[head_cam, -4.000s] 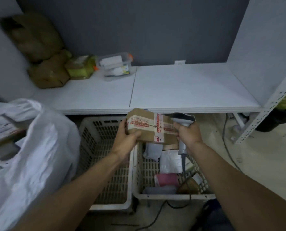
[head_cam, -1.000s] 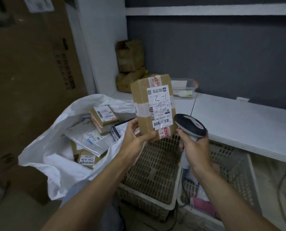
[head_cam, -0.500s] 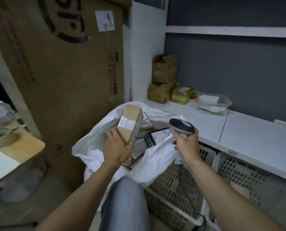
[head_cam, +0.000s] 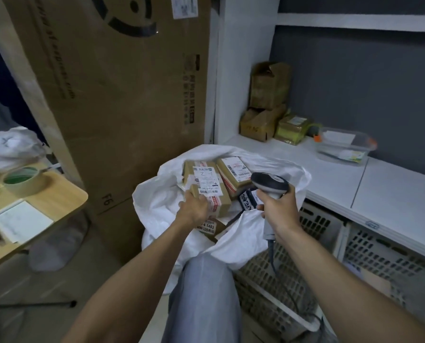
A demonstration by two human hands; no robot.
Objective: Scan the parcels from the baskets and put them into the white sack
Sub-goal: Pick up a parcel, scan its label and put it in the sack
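A brown cardboard parcel with a white label lies label-up inside the mouth of the white sack, on top of several other parcels. My left hand rests at its near end, fingers still on it. A second labelled parcel lies just right of it. My right hand grips the handle of a grey barcode scanner, held above the sack's right edge. Two perforated plastic baskets stand under the white shelf at the right.
A white shelf runs along the right with cardboard boxes and a clear plastic tub. A huge cardboard box stands behind the sack. A wooden table with a tape roll is left. My knee is below.
The view swung left from the baskets to the sack. My left hand carried the parcel from in front of the scanner down into the sack, where it lies label-up.
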